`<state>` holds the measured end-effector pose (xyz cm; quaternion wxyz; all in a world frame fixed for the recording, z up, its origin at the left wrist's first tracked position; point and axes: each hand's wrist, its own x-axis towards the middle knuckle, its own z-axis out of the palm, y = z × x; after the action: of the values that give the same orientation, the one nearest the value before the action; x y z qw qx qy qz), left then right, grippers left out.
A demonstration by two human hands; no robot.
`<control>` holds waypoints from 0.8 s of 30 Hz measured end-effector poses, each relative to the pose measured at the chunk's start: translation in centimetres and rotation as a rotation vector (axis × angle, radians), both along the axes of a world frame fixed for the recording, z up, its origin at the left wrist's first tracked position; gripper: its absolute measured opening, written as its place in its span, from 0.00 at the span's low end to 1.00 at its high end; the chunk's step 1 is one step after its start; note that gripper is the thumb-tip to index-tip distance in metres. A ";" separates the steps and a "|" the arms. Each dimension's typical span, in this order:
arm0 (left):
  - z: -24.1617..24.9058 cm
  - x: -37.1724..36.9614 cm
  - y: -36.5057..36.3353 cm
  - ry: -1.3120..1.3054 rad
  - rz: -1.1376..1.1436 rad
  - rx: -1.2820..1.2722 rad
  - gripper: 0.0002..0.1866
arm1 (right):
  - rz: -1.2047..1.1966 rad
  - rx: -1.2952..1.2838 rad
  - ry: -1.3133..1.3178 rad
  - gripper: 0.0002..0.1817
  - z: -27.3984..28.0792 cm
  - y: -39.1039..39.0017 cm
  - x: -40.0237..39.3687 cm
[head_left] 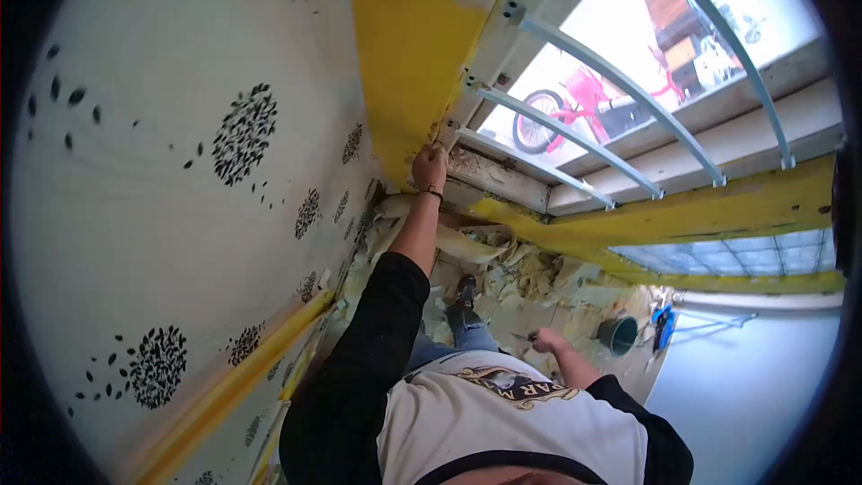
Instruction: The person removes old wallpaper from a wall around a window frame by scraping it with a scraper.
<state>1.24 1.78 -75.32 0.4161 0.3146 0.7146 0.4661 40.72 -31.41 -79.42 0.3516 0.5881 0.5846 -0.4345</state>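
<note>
My left hand (429,166) reaches out on a black-sleeved arm to the wall, right at the lower corner of the white window frame (489,175). Its fingers are closed on a torn edge of wallpaper where the bare yellow wall (409,54) shows. A peeled strip of paper (467,242) curls away just below that hand. My right hand (546,339) hangs low beside my leg, closed around a thin dark tool (523,337) whose kind I cannot make out.
White wallpaper with black leaf clusters (180,171) covers the wall on the left. Torn paper scraps (530,278) litter the floor around my shoe (464,292). A dark bucket (617,334) stands further off. White window bars (593,139) front a red bicycle (566,108) outside.
</note>
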 end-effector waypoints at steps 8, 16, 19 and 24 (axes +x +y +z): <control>-3.9 -5.2 -3.0 0.179 -0.148 0.126 0.16 | -0.242 0.114 0.009 0.31 -0.1 1.5 -2.5; -3.6 -8.2 -5.7 0.642 -0.470 -0.211 0.15 | -0.175 0.117 0.063 0.31 -0.8 4.8 -6.5; -4.0 -8.1 -7.0 0.593 -0.604 -0.307 0.16 | -0.215 0.109 0.096 0.30 0.6 5.9 -7.6; -5.9 -4.9 -11.5 0.261 -0.415 -0.278 0.16 | -0.172 0.138 0.089 0.31 -1.1 6.0 -7.3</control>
<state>-3.66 -9.71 -81.20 0.4463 0.4515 0.7395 0.2239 33.40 -25.39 -80.49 0.2453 0.6389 0.5755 -0.4477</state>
